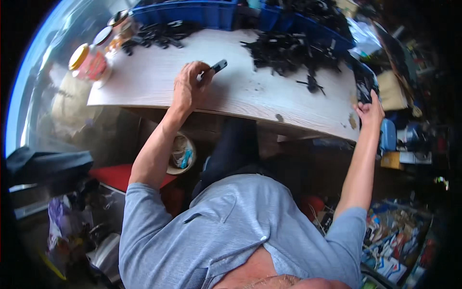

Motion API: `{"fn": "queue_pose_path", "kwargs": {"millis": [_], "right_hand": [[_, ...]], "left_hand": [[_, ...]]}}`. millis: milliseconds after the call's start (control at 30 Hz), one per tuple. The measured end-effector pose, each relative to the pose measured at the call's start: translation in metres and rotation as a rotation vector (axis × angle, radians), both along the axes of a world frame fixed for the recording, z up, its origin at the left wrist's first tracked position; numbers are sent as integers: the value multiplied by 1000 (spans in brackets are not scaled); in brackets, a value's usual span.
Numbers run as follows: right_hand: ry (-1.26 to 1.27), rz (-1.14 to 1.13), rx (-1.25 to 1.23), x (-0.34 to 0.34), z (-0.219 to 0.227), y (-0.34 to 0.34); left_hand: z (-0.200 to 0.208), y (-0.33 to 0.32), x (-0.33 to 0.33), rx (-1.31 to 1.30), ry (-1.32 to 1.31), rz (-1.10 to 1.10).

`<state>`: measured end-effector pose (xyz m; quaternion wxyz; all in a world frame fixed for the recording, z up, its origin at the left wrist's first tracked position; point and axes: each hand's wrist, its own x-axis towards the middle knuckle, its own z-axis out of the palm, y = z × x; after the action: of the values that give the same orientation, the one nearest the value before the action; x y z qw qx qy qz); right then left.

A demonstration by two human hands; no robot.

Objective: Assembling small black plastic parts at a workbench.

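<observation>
My left hand [188, 83] is raised over the near left part of the pale wooden table, its fingers closed round a small, long, dark grey-black piece [219, 66]. One end of that piece sticks out past my fingertips toward the upper right; its exact kind is unclear. At the table's right end, my right hand [369, 111] has its fingers curled at the near edge of a black tray-like container [364, 79] with dark bits in it. Whatever those fingers pinch is hidden. A heap of small black parts [288, 53] lies between my hands, farther back.
Blue bins [192, 14] line the back, one heaped with black parts. More black pieces [161, 34] lie at back left, near jars, one yellow-lidded [86, 61]. Below the table edge stands a round bucket [183, 153]; a box of clutter [394, 241] is at lower right.
</observation>
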<state>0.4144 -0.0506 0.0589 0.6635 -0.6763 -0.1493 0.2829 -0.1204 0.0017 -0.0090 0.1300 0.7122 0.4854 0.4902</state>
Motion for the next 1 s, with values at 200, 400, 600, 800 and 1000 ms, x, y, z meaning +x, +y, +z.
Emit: {"fn": "queue_pose_path", "kwargs": {"millis": [200, 400, 600, 800, 1000], "right_hand": [[-112, 248, -149, -20, -13, 6], [-158, 642, -290, -93, -9, 15], [-356, 684, -419, -111, -18, 26], [-259, 636, -263, -113, -10, 18], [-137, 836, -97, -127, 14, 5]], "left_hand": [[2, -11, 48, 62, 370, -135], [3, -16, 79, 2, 376, -212], [6, -15, 81, 5, 392, -224], [15, -27, 83, 195, 161, -169], [56, -41, 136, 359, 201, -383]]}}
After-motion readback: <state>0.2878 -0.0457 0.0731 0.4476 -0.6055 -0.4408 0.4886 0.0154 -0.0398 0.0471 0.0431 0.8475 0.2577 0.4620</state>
